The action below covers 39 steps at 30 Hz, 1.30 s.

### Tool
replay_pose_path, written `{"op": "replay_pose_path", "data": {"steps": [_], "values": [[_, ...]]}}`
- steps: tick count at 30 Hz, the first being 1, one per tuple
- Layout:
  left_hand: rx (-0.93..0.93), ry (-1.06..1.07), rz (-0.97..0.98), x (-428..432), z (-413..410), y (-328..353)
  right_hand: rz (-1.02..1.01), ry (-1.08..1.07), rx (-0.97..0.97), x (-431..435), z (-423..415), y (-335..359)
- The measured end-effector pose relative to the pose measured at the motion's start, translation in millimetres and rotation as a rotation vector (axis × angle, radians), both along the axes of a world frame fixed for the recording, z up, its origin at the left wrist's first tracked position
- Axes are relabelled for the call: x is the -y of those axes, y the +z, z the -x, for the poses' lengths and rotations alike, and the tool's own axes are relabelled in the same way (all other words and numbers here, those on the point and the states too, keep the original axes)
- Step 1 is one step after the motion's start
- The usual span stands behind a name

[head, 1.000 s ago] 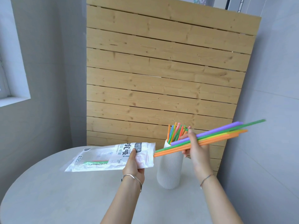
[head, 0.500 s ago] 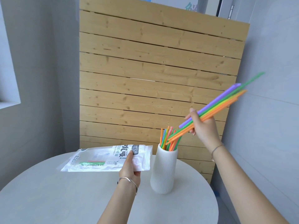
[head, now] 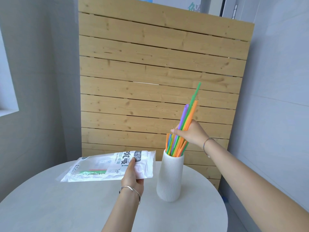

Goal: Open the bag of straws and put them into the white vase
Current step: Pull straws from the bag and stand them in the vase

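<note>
A ribbed white vase [head: 169, 178] stands upright on the round table, with several coloured straws sticking out of its mouth. My right hand [head: 192, 133] is just above the vase, shut on a bundle of straws [head: 189, 114] in purple, green and orange. The bundle is almost upright and its lower ends reach into the vase's mouth. My left hand [head: 133, 174] holds the plastic straw bag [head: 107, 166] by its open right end, a little above the table. A few straws, red and green, still show inside the bag.
The round pale grey table [head: 70, 206] carries the vase near its right edge. A wooden slatted panel [head: 158, 81] stands right behind the table. Grey walls close in on the left and right.
My right hand swung the straw bundle from slanting to almost upright and lowered it so its ends entered the vase. The left hand with the bag stayed in place.
</note>
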<state>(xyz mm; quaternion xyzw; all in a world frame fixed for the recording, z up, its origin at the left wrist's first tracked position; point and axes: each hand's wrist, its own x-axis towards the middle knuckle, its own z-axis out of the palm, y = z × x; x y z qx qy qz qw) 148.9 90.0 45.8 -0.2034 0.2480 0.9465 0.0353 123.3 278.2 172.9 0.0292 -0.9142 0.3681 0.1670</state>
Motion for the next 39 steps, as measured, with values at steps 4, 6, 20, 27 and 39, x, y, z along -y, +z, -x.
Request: {"op": "replay_pose_path", "data": {"steps": [4,6,20,27,39], "values": [[0.013,0.0,0.015,0.5,1.0,-2.1,-0.053,-0.046,-0.006,2.4,-0.1,1.8],[0.011,0.006,0.012,0.7,1.4,-2.0,0.005,-0.067,-0.1,5.2,-3.1,7.9],[0.02,0.002,-0.009,3.2,-2.7,1.1,-0.191,0.053,-0.36,10.9,-16.8,10.8],[0.015,-0.011,-0.002,4.7,-6.7,3.2,-0.745,0.072,-0.071,12.8,-21.2,-24.7],[0.007,-0.001,0.01,6.9,-12.0,7.4,-0.724,0.043,-0.237,20.1,-31.9,-28.3]]}}
